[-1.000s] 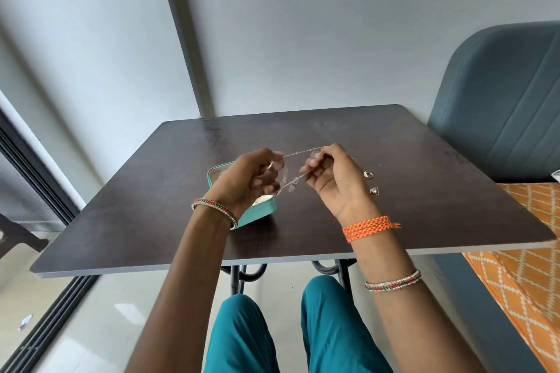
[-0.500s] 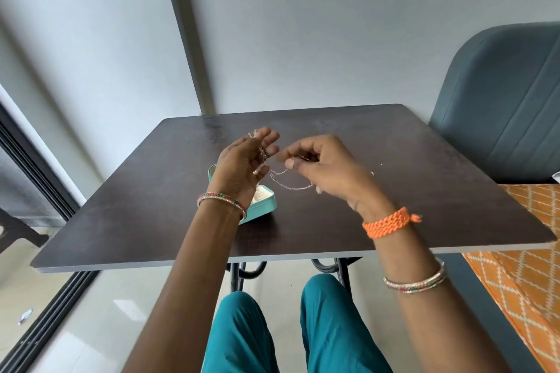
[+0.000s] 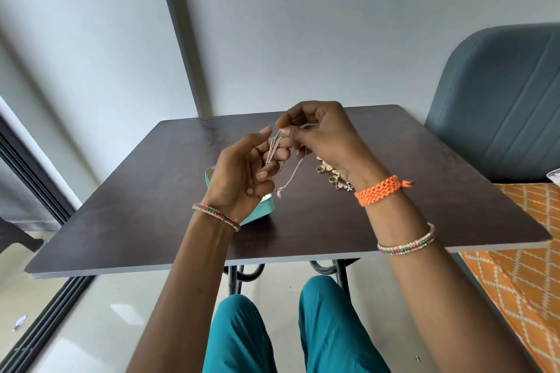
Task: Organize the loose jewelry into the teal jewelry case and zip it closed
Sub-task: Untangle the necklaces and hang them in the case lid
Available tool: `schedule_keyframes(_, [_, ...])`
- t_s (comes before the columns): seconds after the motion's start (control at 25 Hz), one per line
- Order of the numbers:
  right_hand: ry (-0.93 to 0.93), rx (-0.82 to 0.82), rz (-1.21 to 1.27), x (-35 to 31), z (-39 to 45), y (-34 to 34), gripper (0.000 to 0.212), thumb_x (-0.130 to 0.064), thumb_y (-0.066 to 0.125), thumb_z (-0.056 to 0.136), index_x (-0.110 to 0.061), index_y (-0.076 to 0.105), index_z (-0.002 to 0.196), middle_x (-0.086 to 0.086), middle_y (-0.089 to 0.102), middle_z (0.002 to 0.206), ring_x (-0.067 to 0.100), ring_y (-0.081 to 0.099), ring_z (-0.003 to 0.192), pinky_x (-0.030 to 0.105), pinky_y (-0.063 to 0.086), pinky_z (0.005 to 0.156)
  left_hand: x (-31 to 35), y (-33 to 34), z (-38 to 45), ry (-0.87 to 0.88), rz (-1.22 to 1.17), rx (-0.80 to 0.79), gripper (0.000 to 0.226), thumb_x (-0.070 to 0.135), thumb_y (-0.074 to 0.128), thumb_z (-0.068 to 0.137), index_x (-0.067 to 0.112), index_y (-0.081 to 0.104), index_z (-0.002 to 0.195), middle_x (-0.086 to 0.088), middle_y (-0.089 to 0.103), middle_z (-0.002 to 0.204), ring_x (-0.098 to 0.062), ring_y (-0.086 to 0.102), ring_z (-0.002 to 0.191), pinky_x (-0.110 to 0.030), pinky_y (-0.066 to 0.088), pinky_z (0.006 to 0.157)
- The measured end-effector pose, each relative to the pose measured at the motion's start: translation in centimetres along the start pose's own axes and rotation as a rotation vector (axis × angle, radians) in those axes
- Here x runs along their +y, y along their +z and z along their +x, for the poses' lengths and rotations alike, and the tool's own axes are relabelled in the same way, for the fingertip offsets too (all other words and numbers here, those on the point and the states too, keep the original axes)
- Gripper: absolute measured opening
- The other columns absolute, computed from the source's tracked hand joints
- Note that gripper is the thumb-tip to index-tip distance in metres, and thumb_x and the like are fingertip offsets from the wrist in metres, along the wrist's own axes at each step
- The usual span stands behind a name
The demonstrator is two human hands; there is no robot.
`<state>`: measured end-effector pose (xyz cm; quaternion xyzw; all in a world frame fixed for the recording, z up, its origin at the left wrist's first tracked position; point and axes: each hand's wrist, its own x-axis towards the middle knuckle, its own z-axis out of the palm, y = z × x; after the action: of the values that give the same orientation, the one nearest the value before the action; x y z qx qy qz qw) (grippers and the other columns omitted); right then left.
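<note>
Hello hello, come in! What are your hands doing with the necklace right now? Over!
Left hand and right hand both pinch the thin chain, held above the table. Teal case open behind left hand. Loose rings wait on table. Nothing blocking.

The person is wearing teal trousers (image 3: 327,330) and is going bare-armed, with no sleeves showing. The left wrist is carrying a thin beaded bangle (image 3: 215,216) in red, green and silver. The right arm is wearing a braided orange wristband (image 3: 380,191) and a matching bangle (image 3: 406,244) further up.
</note>
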<state>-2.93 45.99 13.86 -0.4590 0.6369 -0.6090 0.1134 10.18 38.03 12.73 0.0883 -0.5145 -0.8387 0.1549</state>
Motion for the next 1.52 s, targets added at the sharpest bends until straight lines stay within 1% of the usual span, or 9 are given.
schedule_keyframes(0.24, [0.234,-0.057,0.229,1.8,-1.5,0.6,0.006,-0.013,0.069,0.084,-0.011,0.065,0.08,-0.003,0.06,0.057,0.007,0.042,0.046,0.018,0.039,0.044,0.1,0.2,0.5,0.065,0.215,0.169,0.017,0.016,0.046,0.091,0.012,0.056,0.079,0.011,0.041,0.046,-0.002,0.026,0.031,-0.011,0.007,0.03])
schedule_keyframes(0.36, [0.315,-0.149,0.215,1.9,-2.2,0.5,0.032,-0.027,0.063,0.089,-0.013,0.055,0.061,-0.005,0.042,0.048,0.009,0.038,0.049,0.021,0.04,0.051,1.3,-0.5,0.5,0.065,0.171,0.201,0.025,0.02,0.042,0.093,0.017,0.049,0.068,0.011,0.034,0.046,-0.002,0.032,0.037,-0.015,0.011,0.034])
schedule_keyframes(0.56, [0.465,-0.022,1.024,2.2,-3.1,-0.8,0.019,-0.022,0.054,0.081,-0.014,0.055,0.064,0.0,0.055,0.06,0.018,0.063,0.074,0.042,0.043,0.092,0.9,-1.6,0.5,0.103,-0.041,0.322,0.02,0.019,0.049,0.091,0.018,0.053,0.071,0.006,0.055,0.055,-0.007,0.058,0.057,-0.016,0.042,0.046])
schedule_keyframes(0.64, [0.514,0.108,1.155,2.9,-3.2,0.6,0.019,-0.014,0.049,0.088,-0.009,0.06,0.073,-0.001,0.053,0.057,0.014,0.061,0.062,0.041,0.049,0.087,-0.1,-1.4,0.8,0.136,-0.346,0.269,0.018,0.016,0.047,0.092,0.016,0.055,0.076,0.004,0.06,0.062,-0.008,0.059,0.058,-0.016,0.044,0.047])
schedule_keyframes(0.76, [0.395,0.16,0.535,2.8,-3.7,3.1,0.02,-0.007,0.049,0.093,-0.006,0.066,0.08,-0.002,0.047,0.053,0.007,0.047,0.046,0.029,0.051,0.057,-1.4,-0.5,1.7,0.241,-0.386,0.296,0.019,0.011,0.043,0.096,0.013,0.058,0.084,0.003,0.065,0.073,-0.005,0.062,0.061,-0.013,0.044,0.046])
schedule_keyframes(0.92, [0.029,-0.11,-0.559,-0.7,-3.9,2.8,0.022,-0.006,0.053,0.089,-0.013,0.073,0.09,0.002,0.066,0.076,0.014,0.06,0.07,0.022,0.048,0.065,-2.8,-0.2,2.2,0.284,0.108,0.447,0.015,0.012,0.049,0.095,0.012,0.062,0.088,0.005,0.066,0.071,-0.003,0.061,0.059,-0.017,0.048,0.052])
schedule_keyframes(1.08, [0.008,-0.028,-0.53,-3.2,-2.7,0.8,0.021,-0.002,0.06,0.085,-0.015,0.076,0.088,0.0,0.073,0.087,0.003,0.064,0.073,0.003,0.044,0.063,-2.3,0.1,1.4,0.219,0.157,0.321,0.025,0.018,0.044,0.098,0.012,0.059,0.078,0.004,0.06,0.059,-0.003,0.055,0.052,-0.016,0.041,0.044])
schedule_keyframes(1.28, [0.089,0.062,-0.051,-1.7,-2.0,0.2,0.01,-0.006,0.071,0.08,-0.015,0.069,0.085,0.003,0.067,0.07,0.011,0.065,0.062,0.025,0.05,0.048,-1.3,0.1,0.9,0.216,0.118,0.225,0.011,0.012,0.054,0.09,0.013,0.06,0.081,0.002,0.057,0.068,-0.005,0.048,0.056,-0.013,0.033,0.041])
schedule_keyframes(1.52, [-0.069,0.122,-0.033,-1.7,-2.1,0.8,0.014,-0.003,0.072,0.077,-0.016,0.067,0.08,-0.002,0.067,0.068,0.01,0.063,0.061,0.016,0.043,0.044,-0.8,0.1,0.3,0.144,0.289,0.067,0.016,0.019,0.055,0.085,0.013,0.054,0.07,0.006,0.045,0.056,-0.001,0.033,0.043,-0.014,0.014,0.037])
